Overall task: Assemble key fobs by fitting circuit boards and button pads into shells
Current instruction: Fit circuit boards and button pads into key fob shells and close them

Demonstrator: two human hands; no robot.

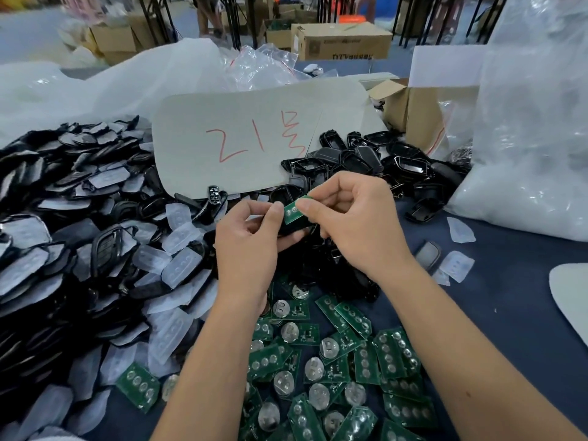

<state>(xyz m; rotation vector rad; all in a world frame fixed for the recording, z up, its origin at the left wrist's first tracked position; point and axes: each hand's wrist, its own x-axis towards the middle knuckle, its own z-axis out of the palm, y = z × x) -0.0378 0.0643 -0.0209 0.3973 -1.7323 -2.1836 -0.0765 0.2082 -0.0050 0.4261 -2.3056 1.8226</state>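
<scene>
Hands over a cluttered blue table (509, 313): right hand (356, 224) pinches a circuit board (294, 212), left hand (248, 243) grips a black shell (291, 229).

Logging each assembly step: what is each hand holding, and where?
Right hand pinches the green circuit board by its upper end; left hand grips the black shell underneath.

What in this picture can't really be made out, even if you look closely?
Head view:
- The black shell held by the left hand: mostly hidden by both hands and the green circuit board.
- Whether the board is seated in the shell: covered by the right hand fingertips.
- Cardboard box printing: too blurred to read.
- Grey card: cut off by the right edge.
</scene>
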